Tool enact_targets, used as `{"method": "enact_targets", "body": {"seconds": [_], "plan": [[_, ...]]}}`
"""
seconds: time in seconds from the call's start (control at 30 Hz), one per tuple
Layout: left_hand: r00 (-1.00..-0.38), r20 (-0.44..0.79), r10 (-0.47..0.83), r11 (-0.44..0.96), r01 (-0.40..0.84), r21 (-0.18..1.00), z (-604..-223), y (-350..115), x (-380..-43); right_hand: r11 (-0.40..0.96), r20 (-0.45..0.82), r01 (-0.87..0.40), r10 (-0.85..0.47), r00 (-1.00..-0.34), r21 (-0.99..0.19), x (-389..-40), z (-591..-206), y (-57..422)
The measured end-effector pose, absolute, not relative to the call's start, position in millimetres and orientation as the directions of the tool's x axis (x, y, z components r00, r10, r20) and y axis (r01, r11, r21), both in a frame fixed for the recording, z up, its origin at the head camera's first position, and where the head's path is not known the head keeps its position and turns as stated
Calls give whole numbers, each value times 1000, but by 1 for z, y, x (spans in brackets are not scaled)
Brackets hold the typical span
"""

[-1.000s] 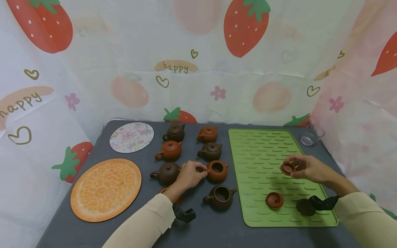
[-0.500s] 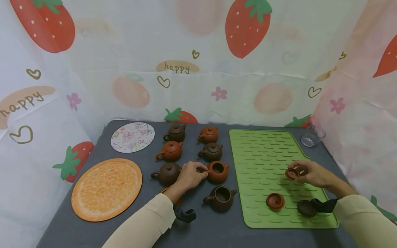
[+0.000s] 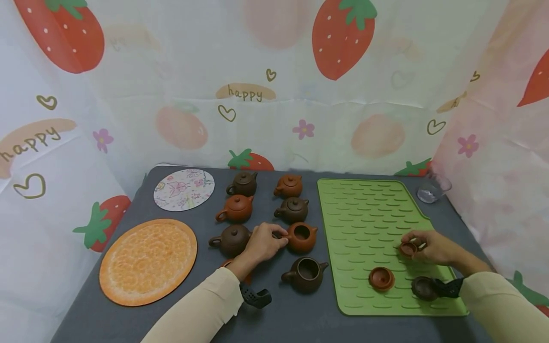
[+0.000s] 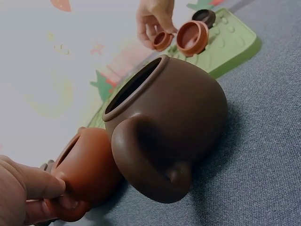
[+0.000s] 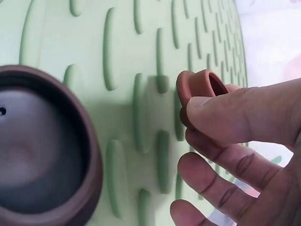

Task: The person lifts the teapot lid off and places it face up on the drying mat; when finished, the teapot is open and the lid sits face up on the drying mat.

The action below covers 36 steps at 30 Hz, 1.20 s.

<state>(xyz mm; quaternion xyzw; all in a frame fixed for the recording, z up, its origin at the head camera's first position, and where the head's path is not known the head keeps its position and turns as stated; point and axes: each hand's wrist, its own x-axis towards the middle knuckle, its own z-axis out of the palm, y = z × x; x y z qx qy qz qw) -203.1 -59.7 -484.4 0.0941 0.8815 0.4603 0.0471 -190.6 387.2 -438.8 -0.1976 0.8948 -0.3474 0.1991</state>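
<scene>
My left hand (image 3: 264, 243) pinches the handle of a lidless reddish-brown teapot (image 3: 302, 238), which stands on the table. Just nearer to me is a lidless dark brown teapot (image 3: 305, 275), large in the left wrist view. Over the green mat, my right hand (image 3: 437, 247) pinches a small reddish-brown teapot lid (image 5: 194, 87) by its edge, its hollow underside turned up. Two more lids lie underside up on the mat: a reddish-brown lid (image 3: 381, 278) and a dark brown lid (image 3: 424, 288), the latter partly behind the black wrist strap.
Several lidded teapots, such as an orange-brown teapot (image 3: 236, 208), stand in two columns behind the left hand. The green ribbed mat (image 3: 364, 205) lies on the right. A glass jug (image 3: 431, 190) stands at the back right. Two round mats, one orange (image 3: 147, 262), one patterned (image 3: 184, 189), lie left.
My right hand has moved the small lid slightly to the right, toward me and down toward the green mat. The left hand stays on the teapot handle.
</scene>
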Motion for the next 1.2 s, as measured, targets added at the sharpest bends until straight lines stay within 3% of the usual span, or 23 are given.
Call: {"method": "enact_targets", "body": {"seconds": [1.2], "plan": [[-979,-9,205,564,110,819,-480,-59,-202,715,-283,-106,-403,-870,-691,-185,-447,390]]}}
